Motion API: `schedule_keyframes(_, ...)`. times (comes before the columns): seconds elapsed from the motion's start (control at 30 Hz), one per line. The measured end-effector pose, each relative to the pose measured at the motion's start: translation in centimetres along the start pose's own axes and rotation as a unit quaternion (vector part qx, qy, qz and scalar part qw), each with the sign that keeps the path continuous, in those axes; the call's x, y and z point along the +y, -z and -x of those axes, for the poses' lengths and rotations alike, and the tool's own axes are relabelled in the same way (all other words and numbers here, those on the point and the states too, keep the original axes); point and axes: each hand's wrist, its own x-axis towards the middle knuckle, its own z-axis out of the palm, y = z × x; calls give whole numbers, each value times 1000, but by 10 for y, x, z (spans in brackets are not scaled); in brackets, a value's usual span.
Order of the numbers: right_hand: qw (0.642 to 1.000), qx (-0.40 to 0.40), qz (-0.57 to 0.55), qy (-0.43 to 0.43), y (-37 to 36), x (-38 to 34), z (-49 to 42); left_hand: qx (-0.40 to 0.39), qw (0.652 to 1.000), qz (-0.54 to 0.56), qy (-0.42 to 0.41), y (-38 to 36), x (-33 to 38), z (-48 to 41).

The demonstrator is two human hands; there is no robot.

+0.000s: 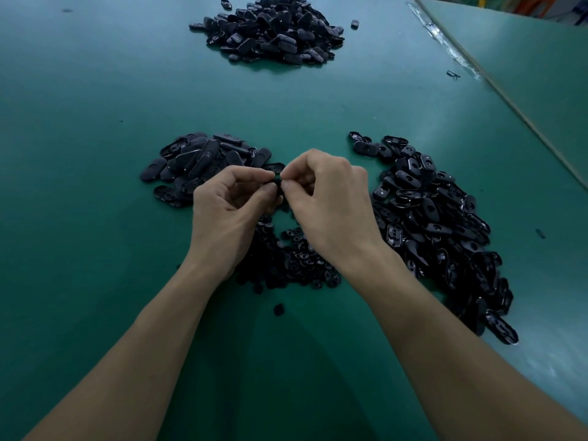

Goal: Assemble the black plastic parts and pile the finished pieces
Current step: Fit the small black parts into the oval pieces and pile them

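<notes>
My left hand (229, 205) and my right hand (327, 195) meet fingertip to fingertip above the green table. Together they pinch a small black plastic part (278, 179), mostly hidden by the fingers. Behind my left hand lies a pile of flat oval black covers (197, 160). To the right spreads a larger pile of hollow oval black shells (439, 224). Under my wrists sits a heap of small round black pieces (292, 262). A big pile of black oval pieces (273, 30) lies at the far middle of the table.
The green table (95, 122) runs to a raised edge strip (496, 87) at the right. Single black parts lie loose: one (279, 309) near my forearms, one (354, 24) beside the far pile, one (540, 233) at the right.
</notes>
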Motion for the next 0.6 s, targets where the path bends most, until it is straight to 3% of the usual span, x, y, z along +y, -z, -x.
schedule_keyframes(0.6, 999, -43, -19, -5, 2, -4, 2, 6, 1000, -1, 17, 2, 1, 0)
